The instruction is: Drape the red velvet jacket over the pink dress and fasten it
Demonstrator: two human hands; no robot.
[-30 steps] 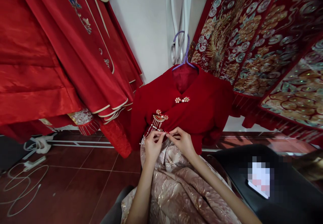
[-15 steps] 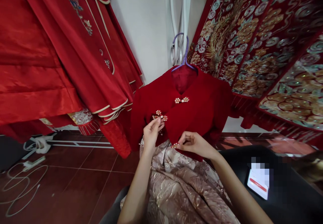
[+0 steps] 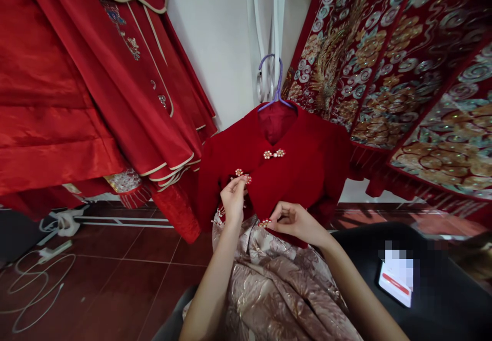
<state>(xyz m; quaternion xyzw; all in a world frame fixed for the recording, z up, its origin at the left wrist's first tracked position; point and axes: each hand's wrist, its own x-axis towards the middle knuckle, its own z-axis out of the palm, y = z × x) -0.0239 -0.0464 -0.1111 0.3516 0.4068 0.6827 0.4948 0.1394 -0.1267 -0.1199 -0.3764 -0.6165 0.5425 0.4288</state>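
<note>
A dark red velvet jacket (image 3: 303,166) hangs on a purple hanger (image 3: 273,87) in front of me, over a beige brocade skirt (image 3: 277,284). Pearl flower clasps run down its front: one at the collar (image 3: 274,154), one lower left (image 3: 243,175). My left hand (image 3: 233,200) is raised to that lower-left clasp, fingers pinched on its tasselled ornament. My right hand (image 3: 294,221) pinches the jacket's hem by a small clasp (image 3: 264,223).
Red satin robes (image 3: 96,89) hang at the left. Heavily embroidered red and gold garments (image 3: 403,64) hang at the right. A white wall and metal rack stand behind. A phone (image 3: 395,279) lies on a black surface lower right. White cables (image 3: 34,274) trail over the red tiled floor.
Both hands were together at the hem a second ago. The left hand has risen to the lower-left clasp, covering the tassel. The right hand has shifted right along the hem.
</note>
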